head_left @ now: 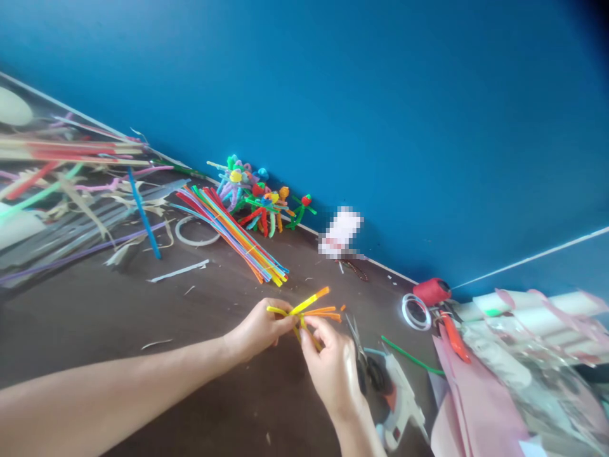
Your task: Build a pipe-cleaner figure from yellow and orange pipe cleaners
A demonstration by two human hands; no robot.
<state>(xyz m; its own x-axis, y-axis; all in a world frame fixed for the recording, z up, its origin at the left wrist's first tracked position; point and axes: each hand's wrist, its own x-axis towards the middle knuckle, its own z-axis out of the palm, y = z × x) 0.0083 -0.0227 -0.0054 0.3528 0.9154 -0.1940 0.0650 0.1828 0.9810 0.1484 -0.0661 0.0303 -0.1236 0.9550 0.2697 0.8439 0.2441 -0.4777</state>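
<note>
Stems (309, 301), yellow and orange: between both hands, above the table (204, 324), bundle (238, 235) beyond. Left hand (261, 327): thumb and fingers closed on the yellow part. Right hand (328, 355): fingertips pinched on it just beside (lower fingers curled). Handling, as judged: light, soft-skinned, bendable, likely wire-cored, grippy rather than slippery, keeps kinks. Best hold: at the crossing, fingertip pinch, ends free.

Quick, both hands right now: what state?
Left hand: closed on the yellow and orange stems.
Right hand: closed on the same stems.
</note>
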